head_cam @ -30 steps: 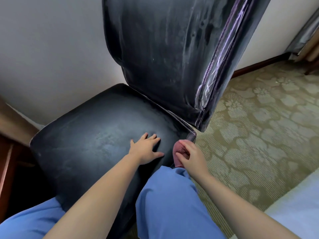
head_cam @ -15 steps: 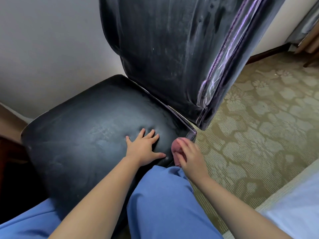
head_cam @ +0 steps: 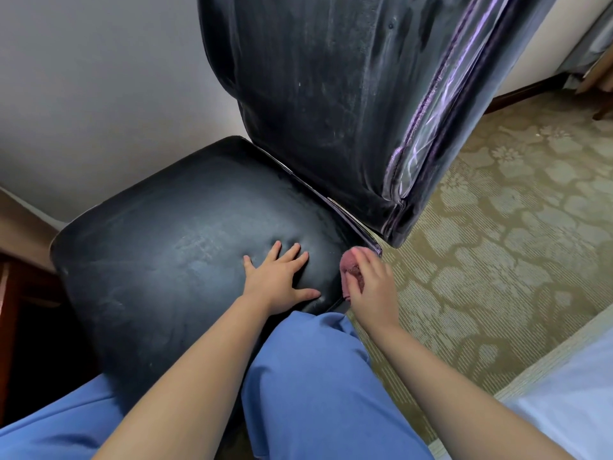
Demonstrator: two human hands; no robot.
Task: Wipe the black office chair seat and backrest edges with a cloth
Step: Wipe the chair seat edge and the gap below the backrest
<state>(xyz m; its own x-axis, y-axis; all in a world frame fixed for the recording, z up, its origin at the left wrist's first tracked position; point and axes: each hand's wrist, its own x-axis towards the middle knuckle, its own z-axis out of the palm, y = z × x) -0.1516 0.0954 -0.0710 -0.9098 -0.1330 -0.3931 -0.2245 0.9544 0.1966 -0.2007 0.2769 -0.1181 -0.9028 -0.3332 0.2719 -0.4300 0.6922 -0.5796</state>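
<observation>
Seat: the black office chair seat [head_cam: 172, 247] is a broad rounded cushion of worn, smooth leather-like material, scuffed grey in patches and dimpled near its middle.
Backrest: the backrest [head_cam: 331, 104] rises above the seat's far edge, dark and streaked with dusty marks, with glossy piping that catches purple light down its right side edge.
Left hand: my left hand [head_cam: 277, 282] lies flat on the seat, fingers straight and spread, thumb out to the right, palm pressing the cushion.
Right hand: my right hand [head_cam: 370, 287] has its fingers curled round a small pinkish cloth [head_cam: 350, 263], bunched into a wad and held against the seat's right rear corner, just below the backrest's lower corner.
Around: my blue trouser knee [head_cam: 308, 376] sits close against the seat's near edge; patterned olive carpet [head_cam: 497, 244] spreads to the right; a pale wall [head_cam: 99, 78] stands behind the chair.
</observation>
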